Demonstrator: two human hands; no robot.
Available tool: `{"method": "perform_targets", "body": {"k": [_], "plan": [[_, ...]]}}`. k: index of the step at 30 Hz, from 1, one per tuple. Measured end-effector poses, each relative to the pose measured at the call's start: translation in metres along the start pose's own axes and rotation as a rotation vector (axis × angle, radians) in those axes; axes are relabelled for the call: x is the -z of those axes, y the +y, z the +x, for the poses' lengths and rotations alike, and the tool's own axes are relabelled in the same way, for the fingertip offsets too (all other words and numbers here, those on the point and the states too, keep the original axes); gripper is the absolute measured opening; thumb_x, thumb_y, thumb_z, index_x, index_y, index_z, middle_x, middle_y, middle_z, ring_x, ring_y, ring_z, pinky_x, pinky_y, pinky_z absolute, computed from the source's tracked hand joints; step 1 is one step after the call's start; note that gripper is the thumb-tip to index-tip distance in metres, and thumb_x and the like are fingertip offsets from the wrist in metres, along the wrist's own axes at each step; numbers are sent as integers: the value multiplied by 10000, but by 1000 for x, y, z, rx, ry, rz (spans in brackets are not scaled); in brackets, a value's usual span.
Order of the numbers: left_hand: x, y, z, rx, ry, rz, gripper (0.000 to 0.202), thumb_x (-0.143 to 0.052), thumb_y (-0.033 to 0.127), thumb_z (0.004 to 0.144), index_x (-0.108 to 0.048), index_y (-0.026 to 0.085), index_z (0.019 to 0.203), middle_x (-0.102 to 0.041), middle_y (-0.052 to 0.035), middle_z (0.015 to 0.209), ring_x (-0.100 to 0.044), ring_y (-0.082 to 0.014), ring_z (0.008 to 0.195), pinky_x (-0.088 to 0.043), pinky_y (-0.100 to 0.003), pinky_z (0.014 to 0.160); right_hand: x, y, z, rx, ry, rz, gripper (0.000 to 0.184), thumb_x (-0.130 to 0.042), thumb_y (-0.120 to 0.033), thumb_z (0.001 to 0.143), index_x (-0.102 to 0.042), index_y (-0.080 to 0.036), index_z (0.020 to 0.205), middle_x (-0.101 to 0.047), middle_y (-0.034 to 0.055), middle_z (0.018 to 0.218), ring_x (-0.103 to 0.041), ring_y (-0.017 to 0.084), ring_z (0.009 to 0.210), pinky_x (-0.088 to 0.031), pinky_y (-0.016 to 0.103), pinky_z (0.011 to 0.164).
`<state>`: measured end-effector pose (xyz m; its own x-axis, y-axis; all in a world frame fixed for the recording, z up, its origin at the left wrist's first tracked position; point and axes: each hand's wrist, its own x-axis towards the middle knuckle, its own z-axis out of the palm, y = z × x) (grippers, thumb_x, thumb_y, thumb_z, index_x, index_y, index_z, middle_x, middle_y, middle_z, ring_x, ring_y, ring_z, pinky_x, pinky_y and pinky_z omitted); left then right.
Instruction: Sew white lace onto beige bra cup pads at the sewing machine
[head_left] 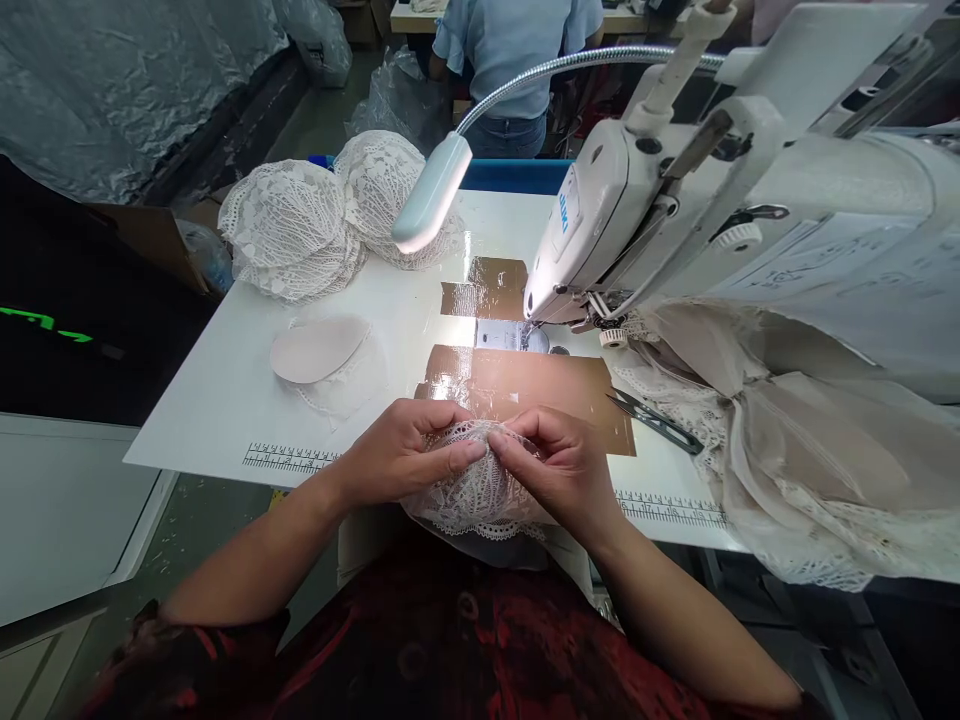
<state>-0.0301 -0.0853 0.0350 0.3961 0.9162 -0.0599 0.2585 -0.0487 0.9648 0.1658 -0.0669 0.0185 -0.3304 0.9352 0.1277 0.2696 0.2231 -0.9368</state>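
A white lace bra cup (pixel 480 490) hangs over the front edge of the sewing table, its scalloped border facing my body. My left hand (pixel 420 450) pinches its upper edge between thumb and fingers. Close beside it, my right hand (pixel 559 465) grips the same edge, thumb and index finger pressed together on the lace. Beyond my hands stands the head of a white sewing machine (pixel 592 220), with its needle area over a metal plate (pixel 499 335). A pair of thread snips (pixel 656 420) lies to the right of my right hand.
Stacked lace cups (pixel 292 230) sit at the table's back left, with a single beige cup piece (pixel 319 350) nearer me. Sheer lace garments (pixel 817 440) pile up at the right. A lamp (pixel 435 190) arches above the table (pixel 217 390). Another person (pixel 517 60) sits beyond.
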Motion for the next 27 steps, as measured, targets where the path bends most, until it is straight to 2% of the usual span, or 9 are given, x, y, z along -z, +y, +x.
{"method": "perform_targets", "body": {"k": [4,7,9,11,14,17,22,25,27], "plan": [[-2,-2,5,-5,22,16,216,-569,324,882,-648,126,843,-536,10,686,-456,-84,627,-365,-197,555,2,3,2,-40,-9,20,192,-650,-312,789,-606,-167,671,-555,-30,571,-456,83,512,-357,215,486],[-3,-2,9,-19,35,45,219,-566,316,880,-641,117,827,-502,15,664,-428,-81,610,-344,-203,545,6,4,6,-115,-92,82,187,-653,-348,790,-656,-169,843,-538,-40,580,-434,82,508,-350,216,487],[-2,-1,10,-9,22,26,218,-574,318,874,-631,116,816,-487,16,664,-418,-79,607,-337,-202,543,8,3,9,-141,-149,114,198,-647,-357,793,-667,-163,828,-564,-24,605,-454,89,532,-359,222,501],[1,0,12,45,-45,-74,223,-594,340,861,-618,121,834,-488,14,683,-422,-78,605,-343,-198,538,11,1,12,-139,-166,141,194,-648,-346,788,-662,-158,744,-594,-3,639,-481,98,565,-370,227,519],[7,1,14,122,-195,-273,239,-613,364,845,-606,129,885,-506,4,729,-452,-83,630,-378,-196,559,15,-3,13,-131,-175,190,155,-667,-315,766,-666,-164,733,-590,-13,623,-465,91,558,-362,221,516],[12,1,18,112,-251,-315,217,-604,344,852,-613,127,862,-518,-5,742,-463,-88,656,-390,-196,581,18,-6,15,-145,-206,266,140,-683,-305,749,-667,-168,726,-569,-23,608,-445,85,550,-351,216,507],[0,1,23,50,-149,-290,230,-609,330,847,-608,124,743,-499,1,677,-432,-85,614,-364,-196,548,19,0,19,-239,-246,412,194,-717,-356,720,-674,-167,742,-560,-19,621,-444,87,559,-363,220,517],[-11,0,26,135,-47,-491,273,-642,358,811,-551,131,689,-450,28,597,-391,-64,528,-329,-179,485,19,7,22,-315,-272,515,210,-721,-372,722,-685,-173,782,-602,-7,684,-505,99,609,-416,234,573],[-10,1,25,223,62,-615,300,-660,391,770,-518,143,678,-453,36,569,-394,-62,482,-328,-175,449,24,11,23,-358,-279,547,215,-725,-370,720,-691,-182,820,-632,1,741,-553,110,657,-449,248,626]]}}
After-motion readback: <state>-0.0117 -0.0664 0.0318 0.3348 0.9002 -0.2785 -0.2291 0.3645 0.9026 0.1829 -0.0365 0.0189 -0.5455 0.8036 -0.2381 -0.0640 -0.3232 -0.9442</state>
